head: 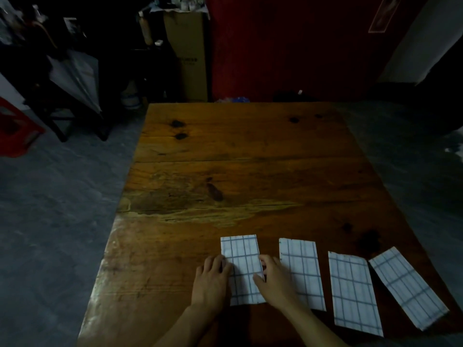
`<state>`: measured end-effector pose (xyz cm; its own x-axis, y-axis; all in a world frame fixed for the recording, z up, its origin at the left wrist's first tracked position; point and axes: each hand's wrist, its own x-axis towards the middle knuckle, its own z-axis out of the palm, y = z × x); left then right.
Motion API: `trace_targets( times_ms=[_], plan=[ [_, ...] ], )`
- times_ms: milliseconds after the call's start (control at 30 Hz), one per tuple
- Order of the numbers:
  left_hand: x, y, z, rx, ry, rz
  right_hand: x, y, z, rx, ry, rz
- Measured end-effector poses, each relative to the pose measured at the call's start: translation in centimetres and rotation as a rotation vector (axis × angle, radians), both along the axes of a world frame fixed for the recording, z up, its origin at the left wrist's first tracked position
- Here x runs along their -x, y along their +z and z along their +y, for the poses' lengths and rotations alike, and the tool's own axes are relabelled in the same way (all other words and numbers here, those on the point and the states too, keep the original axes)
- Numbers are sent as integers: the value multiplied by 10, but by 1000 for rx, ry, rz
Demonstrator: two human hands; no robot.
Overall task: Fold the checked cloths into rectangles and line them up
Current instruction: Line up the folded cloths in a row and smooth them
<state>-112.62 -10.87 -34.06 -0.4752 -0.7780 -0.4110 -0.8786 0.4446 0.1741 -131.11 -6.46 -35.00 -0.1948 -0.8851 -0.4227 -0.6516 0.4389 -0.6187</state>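
Now four folded checked cloths lie in a row near the front edge of the desk [225, 151]. Both hands are on the leftmost cloth [242, 269]: the left hand [211, 279] rests at its left edge with the fingers lying fairly flat, and the right hand [271, 281] is at its right edge, fingers curled there and seemingly pinching the edge, though the dim light leaves that unsure. The second cloth [302, 271] lies just beside it, parallel and apart, and the third cloth [353, 294] follows in much the same line. The fourth cloth [407, 288], at the far right, is tilted against the rest. By my judgement the folding is done and the step in hand is squaring up the leftmost piece. The next move likely calls for turning the fourth cloth straight and evening the gaps.
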Motion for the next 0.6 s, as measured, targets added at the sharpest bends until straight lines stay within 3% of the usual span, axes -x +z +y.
trace_targets(
  times_ms=[600],
  plan=[
    [-7, -2, -5, -24, -77, 29, -8, 0, 7, -11, 52, 94]
  ],
)
